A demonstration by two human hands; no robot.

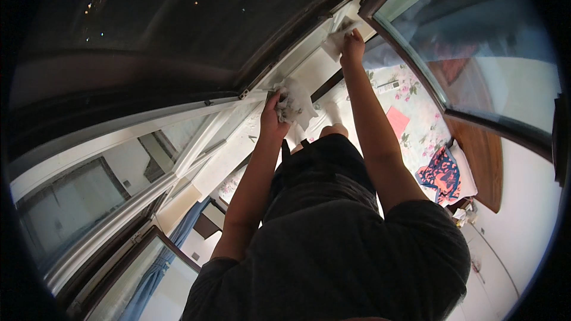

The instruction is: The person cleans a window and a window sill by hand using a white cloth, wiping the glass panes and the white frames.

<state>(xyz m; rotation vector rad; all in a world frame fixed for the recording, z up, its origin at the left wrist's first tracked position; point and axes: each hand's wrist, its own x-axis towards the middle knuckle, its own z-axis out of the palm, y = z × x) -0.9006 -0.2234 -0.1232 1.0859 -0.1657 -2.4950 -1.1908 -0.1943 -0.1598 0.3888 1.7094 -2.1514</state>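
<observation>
In my left hand (273, 119) is a bunch of crumpled white tissues (294, 104), with dark smudges among the folds. Farther up the window frame, my right hand (353, 47) grips a thin, greyish wipe (335, 42) close to the corner of the white sill (322, 71). Whether that wipe touches the sill or the frame, I cannot tell. Both hands are beside the lower edge of a dark window opening (178, 22), through which small lights show in the night.
An open dark-framed casement window (446, 111) swings in at right; another open sash (147, 272) stands lower left beside a blue curtain (151, 283). Below me is a bed with a floral sheet (428, 111), a pink sheet of paper or cloth (397, 121), a patterned cloth (444, 176) and a wooden headboard (484, 169).
</observation>
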